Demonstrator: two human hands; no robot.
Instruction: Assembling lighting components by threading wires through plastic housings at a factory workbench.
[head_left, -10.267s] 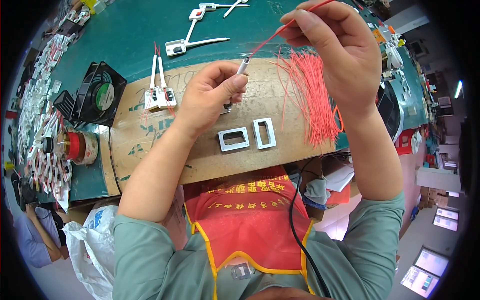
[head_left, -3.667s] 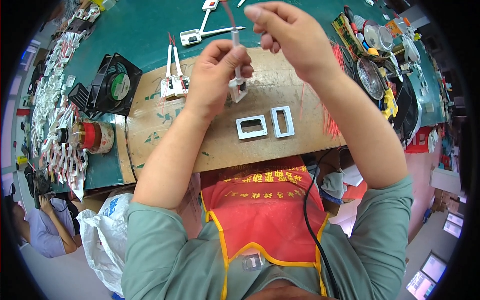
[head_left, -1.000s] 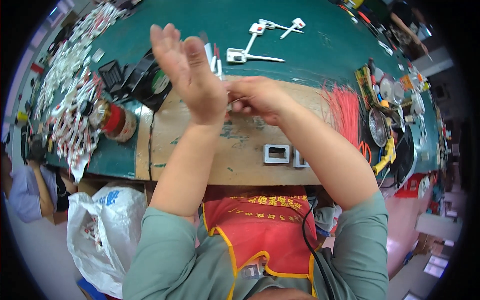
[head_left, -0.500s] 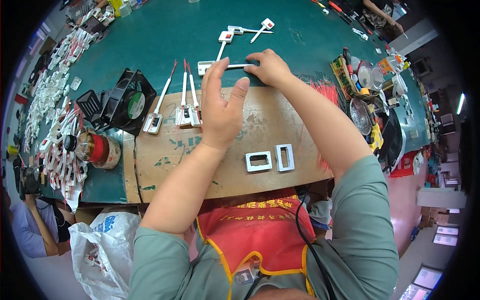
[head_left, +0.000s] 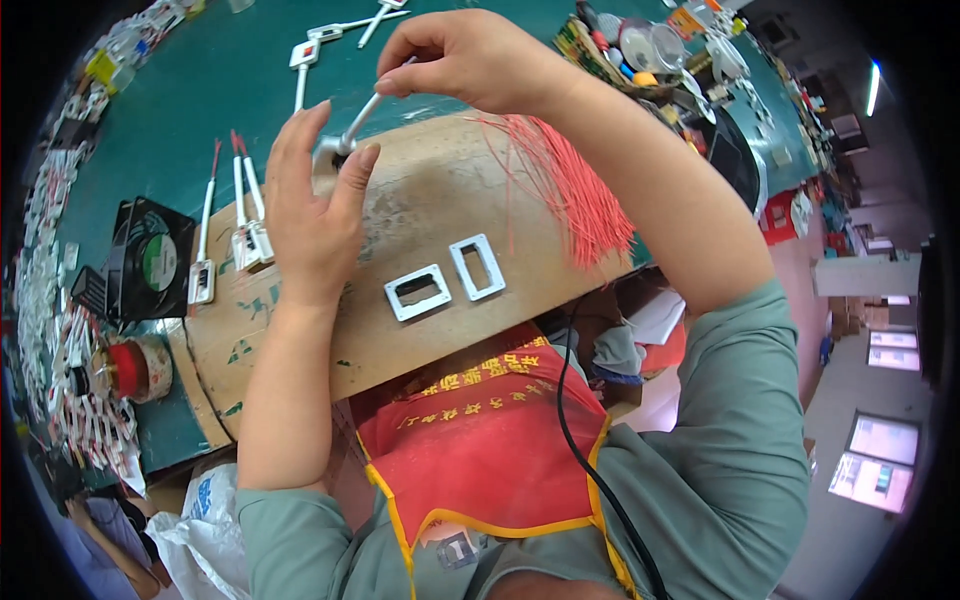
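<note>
Right hand (head_left: 478, 62) pinches the upper stem of a white stemmed part (head_left: 362, 118), thumb and fingers narrow on it. The part is tilted, its base down at the far edge of the cardboard sheet (head_left: 400, 215) on the table (head_left: 220, 80). Left hand (head_left: 315, 225) has thumb and fingers spread, base in the gap between them; can't tell whether they touch it. Base partly hidden by that hand.

Risks, as judged: the grip is high on a thin stem, so the base could swing or twist if it catches the cardboard edge or the left thumb. A light pinch could let the stem slip; pulling sideways could strain the joint at the base. If the left hand sweeps outward, it could knock the wired parts (head_left: 254, 245) standing close by, and their red leads could snag. A low right forearm could drag the loose red wires (head_left: 580, 190). Two pale frames (head_left: 428, 308) lie nearer the body, apart from both hands; a dropped part could slide into them.
</note>
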